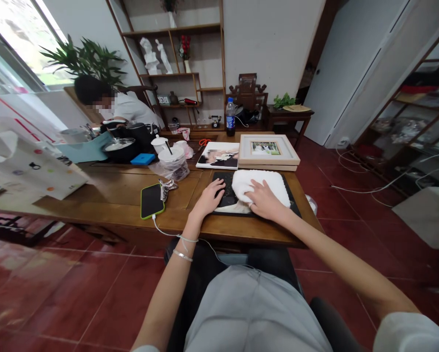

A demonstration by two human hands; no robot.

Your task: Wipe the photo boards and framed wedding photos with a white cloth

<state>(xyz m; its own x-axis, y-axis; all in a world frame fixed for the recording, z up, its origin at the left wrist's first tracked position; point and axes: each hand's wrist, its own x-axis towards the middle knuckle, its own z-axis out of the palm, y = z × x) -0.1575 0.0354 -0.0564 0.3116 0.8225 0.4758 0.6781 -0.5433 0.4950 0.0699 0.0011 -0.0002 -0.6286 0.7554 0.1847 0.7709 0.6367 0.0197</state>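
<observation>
A dark, black-edged flat board or frame (228,193) lies near the front edge of the wooden table, with a pale picture area along its lower side. My left hand (212,195) rests on the board's left edge, fingers spread and stretched forward. A thick white fluffy cloth (278,188), like a folded towel, covers much of the board's right side. On the cloth's left part lies my right hand (262,198), its fingers apart and pressed into the pile. The surface beneath the cloth is hidden.
Behind the board are a framed photo (266,148) on a stack and a photo panel (219,155). A charging phone (152,201) with its cable, a bagged cup (171,161), a bottle (230,117) and a paper bag (32,166) stand leftward. Another person (127,107) leans at far left.
</observation>
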